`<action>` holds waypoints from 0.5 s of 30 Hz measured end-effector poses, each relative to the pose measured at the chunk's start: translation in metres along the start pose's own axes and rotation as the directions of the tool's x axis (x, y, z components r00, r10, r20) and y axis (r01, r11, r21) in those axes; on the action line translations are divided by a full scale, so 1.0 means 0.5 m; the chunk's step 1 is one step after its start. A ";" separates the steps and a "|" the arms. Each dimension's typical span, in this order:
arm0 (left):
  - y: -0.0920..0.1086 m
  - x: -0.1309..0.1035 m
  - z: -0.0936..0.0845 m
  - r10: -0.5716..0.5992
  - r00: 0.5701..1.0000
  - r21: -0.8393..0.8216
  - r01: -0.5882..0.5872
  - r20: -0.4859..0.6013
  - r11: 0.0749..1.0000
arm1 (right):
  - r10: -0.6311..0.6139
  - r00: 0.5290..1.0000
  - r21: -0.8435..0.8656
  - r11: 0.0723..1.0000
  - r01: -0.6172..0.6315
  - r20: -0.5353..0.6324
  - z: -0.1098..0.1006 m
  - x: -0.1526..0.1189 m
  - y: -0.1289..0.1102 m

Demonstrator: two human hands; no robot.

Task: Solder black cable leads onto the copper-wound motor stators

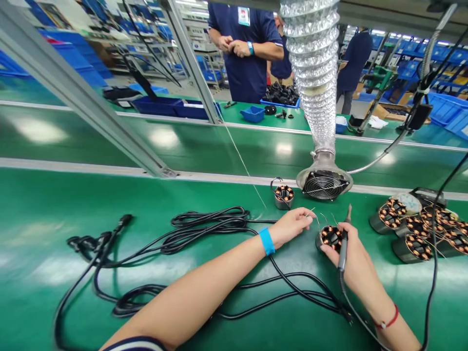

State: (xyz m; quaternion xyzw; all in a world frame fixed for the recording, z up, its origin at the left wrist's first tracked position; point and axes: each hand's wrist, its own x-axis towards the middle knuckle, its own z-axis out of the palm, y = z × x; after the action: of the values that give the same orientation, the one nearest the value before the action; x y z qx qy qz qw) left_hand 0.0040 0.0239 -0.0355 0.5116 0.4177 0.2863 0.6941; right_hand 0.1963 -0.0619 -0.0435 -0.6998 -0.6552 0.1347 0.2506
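Observation:
My left hand (293, 226) is closed in a pinch on a thin wire (310, 210) just left of a motor stator (331, 237). The stator stands upright on the green bench, with copper windings inside a dark ring and several fine leads sticking up. A soldering iron (342, 254) lies in my right hand (357, 261), its tip pointing up and away from the stator. The thumb and fingers of that same hand also rest around the stator's rim. Another stator (284, 196) with a black cable stands behind my left hand.
Black power cables (204, 226) lie coiled at the left and under my left forearm. A group of stators (417, 247) stands at the right. A fume extraction hood (324, 183) hangs behind the work. Across the bench stands a person (243, 53) near a blue bin (252, 114).

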 end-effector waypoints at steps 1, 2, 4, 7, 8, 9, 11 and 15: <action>-0.002 0.002 0.002 -0.004 1.000 0.013 0.004 -0.008 1.000 | -0.005 1.000 -0.010 1.000 0.005 -0.004 0.008 0.000 -0.003; -0.004 0.003 0.003 -0.009 1.000 0.031 0.009 -0.015 0.999 | -0.013 1.000 -0.021 1.000 0.013 -0.015 0.016 0.000 -0.002; -0.005 0.006 0.002 -0.022 1.000 0.075 0.023 -0.017 0.997 | -0.018 1.000 -0.020 1.000 0.017 -0.021 0.029 0.002 0.011; -0.002 0.007 -0.004 -0.037 0.999 0.120 0.036 0.008 0.992 | -0.031 0.999 0.041 0.999 0.029 0.037 0.041 0.012 0.047; -0.002 0.007 -0.008 -0.047 0.999 0.127 0.044 0.017 0.991 | -0.048 0.997 0.062 0.997 0.045 0.053 0.043 0.015 0.058; -0.002 0.007 -0.011 -0.059 0.998 0.133 0.056 0.022 0.990 | -0.069 0.996 0.079 0.995 0.063 0.064 0.044 0.017 0.067; -0.003 0.009 -0.018 -0.082 0.996 0.143 0.079 0.017 0.987 | -0.098 0.993 0.101 0.991 0.091 0.069 0.043 0.018 0.077; -0.005 0.012 -0.028 -0.093 0.995 0.147 0.089 0.026 0.985 | -0.090 0.995 0.128 0.988 0.084 0.036 0.045 0.009 0.073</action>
State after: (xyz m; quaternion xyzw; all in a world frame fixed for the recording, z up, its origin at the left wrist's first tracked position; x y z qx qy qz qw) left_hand -0.0056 0.0349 -0.0414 0.5458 0.4492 0.2148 0.6740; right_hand 0.2163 -0.0543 -0.0808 -0.6503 -0.6804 0.1795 0.2863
